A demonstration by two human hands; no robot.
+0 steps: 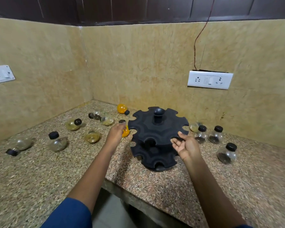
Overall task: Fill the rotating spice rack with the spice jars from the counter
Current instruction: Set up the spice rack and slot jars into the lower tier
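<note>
A black two-tier spice rack point(157, 139) stands empty mid-bench point(155, 183) — the left hand point(116, 132) closes its grip on an orange spice jar point(125, 132) beside it, the right hand point(186, 145) open-fingered at the rim — other jars point(57, 142) scattered around.

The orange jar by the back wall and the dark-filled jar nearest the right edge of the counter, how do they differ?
The orange jar lies on its side near the back wall; the dark-filled jar stands upright. The orange jar looks full of bright orange contents, while the dark-filled jar is clear with dark contents only at its bottom. The orange jar sits left of the black rack, the dark-filled jar to its right. Both are round with black caps.
</note>
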